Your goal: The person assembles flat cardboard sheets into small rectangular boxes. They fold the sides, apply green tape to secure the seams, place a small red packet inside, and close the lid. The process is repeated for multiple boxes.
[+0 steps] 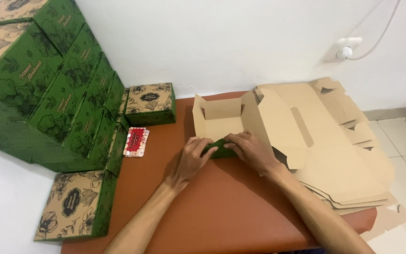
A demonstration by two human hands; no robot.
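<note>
A half-folded cardboard box point(219, 123), plain brown inside and green outside, stands on the brown table point(222, 207). Its back and side walls are up. My left hand point(191, 157) and my right hand point(252, 150) both press on the box's green front wall point(222, 149), fingers curled over its edge. The box's lid flap point(278, 122) lies open to the right.
A pile of flat unfolded box blanks point(344, 160) lies right of the box. Finished green boxes point(38, 89) are stacked at the left, one point(151, 103) at the back and one point(76, 204) near the front. A small red packet point(136, 142) lies beside them. A wall socket point(346, 49) is above.
</note>
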